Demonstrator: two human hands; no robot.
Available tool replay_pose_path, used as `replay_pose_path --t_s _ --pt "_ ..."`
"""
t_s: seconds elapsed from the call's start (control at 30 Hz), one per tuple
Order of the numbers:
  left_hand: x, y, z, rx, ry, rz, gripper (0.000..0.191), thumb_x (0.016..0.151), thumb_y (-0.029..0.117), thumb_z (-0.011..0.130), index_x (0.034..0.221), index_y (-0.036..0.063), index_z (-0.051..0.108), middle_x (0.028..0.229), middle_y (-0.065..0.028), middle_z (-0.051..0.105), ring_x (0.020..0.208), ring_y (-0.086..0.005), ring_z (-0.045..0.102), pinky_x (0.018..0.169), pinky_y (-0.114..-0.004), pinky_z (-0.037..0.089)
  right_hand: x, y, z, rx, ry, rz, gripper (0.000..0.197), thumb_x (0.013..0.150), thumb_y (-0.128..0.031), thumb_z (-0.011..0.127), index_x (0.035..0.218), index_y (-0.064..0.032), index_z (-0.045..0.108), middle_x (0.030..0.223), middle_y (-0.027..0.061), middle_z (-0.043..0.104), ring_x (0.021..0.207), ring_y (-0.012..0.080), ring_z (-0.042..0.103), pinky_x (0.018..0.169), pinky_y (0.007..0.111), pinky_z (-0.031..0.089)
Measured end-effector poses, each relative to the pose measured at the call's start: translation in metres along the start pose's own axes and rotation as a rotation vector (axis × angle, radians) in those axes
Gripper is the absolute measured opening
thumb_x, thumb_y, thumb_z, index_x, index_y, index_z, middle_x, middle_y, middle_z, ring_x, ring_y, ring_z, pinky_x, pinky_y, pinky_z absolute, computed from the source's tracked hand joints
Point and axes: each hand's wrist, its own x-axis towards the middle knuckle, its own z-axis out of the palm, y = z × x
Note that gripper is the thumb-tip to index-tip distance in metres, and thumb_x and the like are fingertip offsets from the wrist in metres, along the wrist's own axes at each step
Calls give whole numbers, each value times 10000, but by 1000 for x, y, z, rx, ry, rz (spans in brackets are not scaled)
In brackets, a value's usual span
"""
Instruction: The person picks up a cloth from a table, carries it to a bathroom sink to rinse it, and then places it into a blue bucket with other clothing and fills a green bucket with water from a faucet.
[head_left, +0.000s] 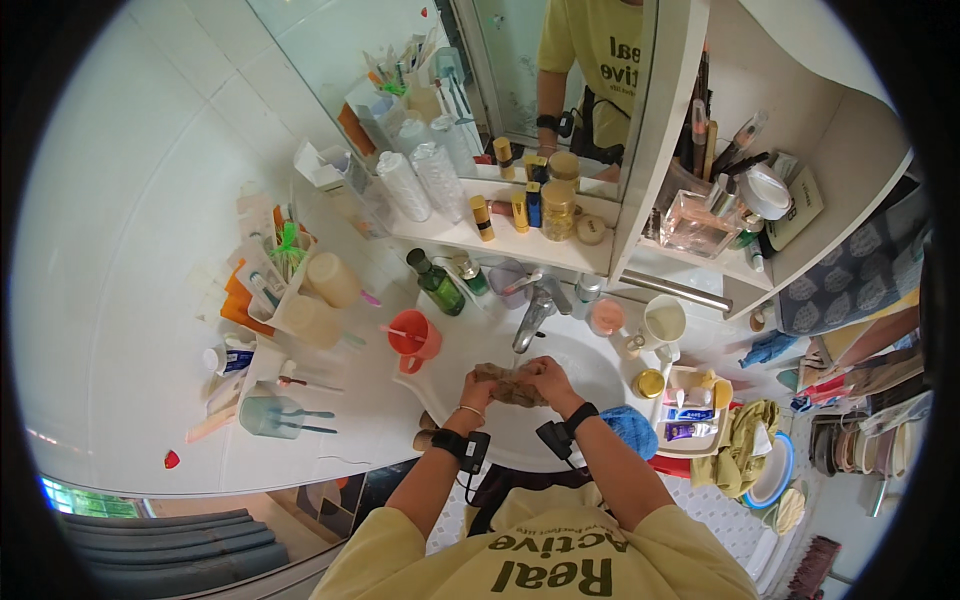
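Both hands are over a white washbasin (592, 375), gripping a crumpled brown cloth (514, 388) that looks wet. My left hand (478, 394) has the cloth's left end, and my right hand (550, 381) has the other end. Just beyond them, the spout of a chrome faucet (534, 319) points down toward the cloth. Whether water runs from it is hard to make out. A red mug (415, 337) with a toothbrush in it stands on the basin's left rim. To the right of my right hand, a blue knitted cloth (630, 431) lies at the basin's edge.
Behind the basin stand a green bottle (435, 281) and a clear cup (508, 283). A white mug (664, 322), a gold-lidded jar (648, 383) and a tray (690, 446) with tubes line the right side. Overhead, a mirror shelf (450, 232) holds cosmetics.
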Motion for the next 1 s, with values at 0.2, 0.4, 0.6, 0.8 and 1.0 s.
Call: replay_pose_path --t_s 0.2,0.4,0.6,0.8,1.0 --pt "34 -54 -27 1036 96 493 958 573 107 770 1349 57 211 1085 -121 512 935 -245 541 823 -312 457 -9 -16 17 76 -286 -31 457 651 -59 676 1064 2 488 948 93 544 827 185 533 718 296 459" --pt "26 -40 -15 699 -422 583 720 587 69 762 1222 51 422 1034 -65 560 919 -195 553 848 -292 445 -29 -38 8 344 -321 59 425 691 -105 653 1069 -4 488 964 93 535 863 176 518 738 292 447" --pt "22 -18 3 346 -249 378 284 709 34 604 978 32 513 953 -59 581 895 -152 550 786 -280 463 -26 -8 -23 195 -115 49 427 709 -148 657 1088 -44 490 974 106 541 892 213 523 767 314 436" --pt "25 -3 22 832 -92 594 378 626 35 625 976 61 484 895 -124 585 849 -270 580 759 -334 465 -47 -80 -42 -329 392 -574 542 686 -107 633 1178 -24 423 1162 194 464 1078 354 447 916 406 369" --pt "23 -8 31 908 -89 587 418 581 42 650 951 62 455 878 -161 576 866 -374 558 743 -381 451 -65 -130 -48 -721 434 -763 598 663 -35 604 1225 -24 400 1347 151 315 1247 289 312 1039 448 230"
